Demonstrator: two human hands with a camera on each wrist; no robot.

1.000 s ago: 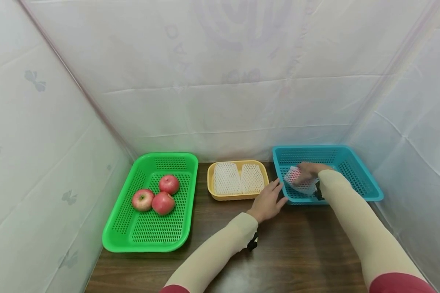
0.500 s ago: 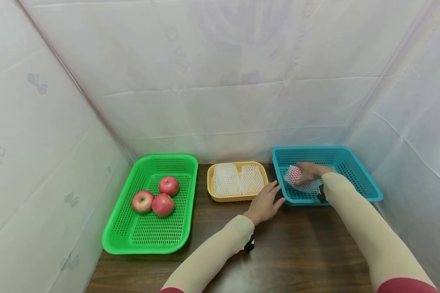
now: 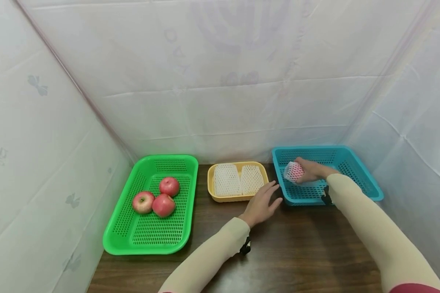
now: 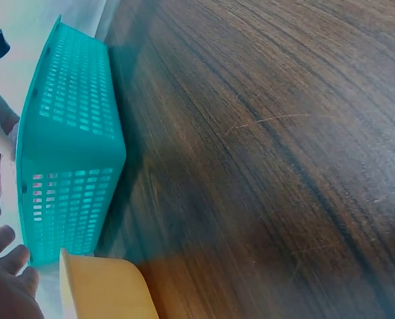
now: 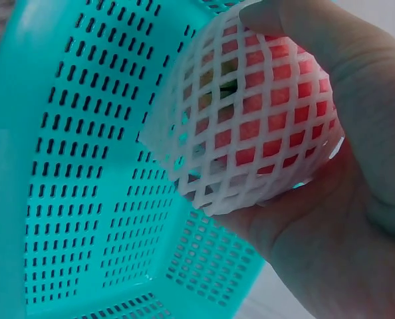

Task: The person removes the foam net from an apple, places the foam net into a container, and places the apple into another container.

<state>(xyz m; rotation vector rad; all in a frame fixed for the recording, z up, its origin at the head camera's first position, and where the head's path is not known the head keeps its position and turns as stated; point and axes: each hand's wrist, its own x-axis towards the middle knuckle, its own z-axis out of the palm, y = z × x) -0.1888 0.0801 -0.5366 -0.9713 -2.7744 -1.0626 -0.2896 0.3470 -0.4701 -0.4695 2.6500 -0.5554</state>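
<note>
In the right wrist view, my right hand (image 5: 357,153) grips a red apple (image 5: 277,113) wrapped in a white foam net sleeve (image 5: 237,159). Thumb and fingers curl round its sides, and the stem end shows through the mesh. In the head view this hand is inside the blue basket (image 3: 328,201), near its left wall. My left hand (image 3: 259,204) hovers between that basket and the yellow tray (image 3: 234,199); its fingers are spread and hold nothing. Whether its fingertips touch the basket rim cannot be told.
Two stacks of white foam nets (image 3: 227,179) lie in the yellow tray. Several objects aside, a green basket (image 3: 113,232) on the left holds three red apples (image 3: 163,205). The brown wooden table (image 3: 278,252) extends in front. White sheeting (image 3: 220,101) walls the back and sides.
My right hand has lifted and turned the netted apple slightly within the blue basket. My left hand has drawn a little left, away from the basket's rim.
</note>
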